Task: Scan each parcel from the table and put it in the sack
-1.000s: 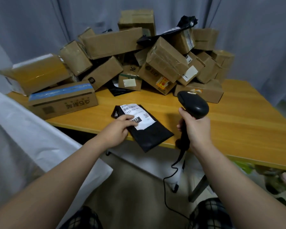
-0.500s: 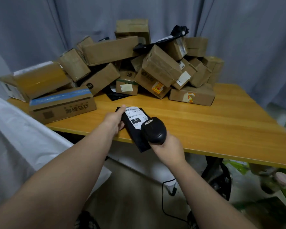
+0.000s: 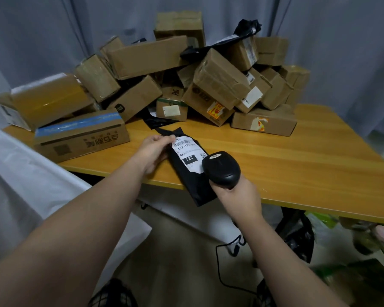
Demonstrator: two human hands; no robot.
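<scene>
— Hands first: what does each one hold?
— The left hand (image 3: 152, 152) pinches the top edge of the black parcel (image 3: 187, 182), just beside its white label (image 3: 186, 151). The right hand (image 3: 233, 197) is wrapped round the grip of the scanner (image 3: 222, 169), whose head sits over the label's lower right corner.
— Is that new?
— Yes. A second ago the scanner stood upright, well to the right of the parcel; it has since swung in over the label. The left hand has gone from lying on the label to gripping the edge. I judge the scan is under way or about to be.
— Where is the parcel?
— Mid-frame, at the near edge of the bench (image 3: 297, 165), its lower end hanging past it.
— Next?
— The sack, probably the white fabric (image 3: 20, 173) at the left edge. The pile of cardboard boxes (image 3: 220, 78) in the upper half remains unscanned.
</scene>
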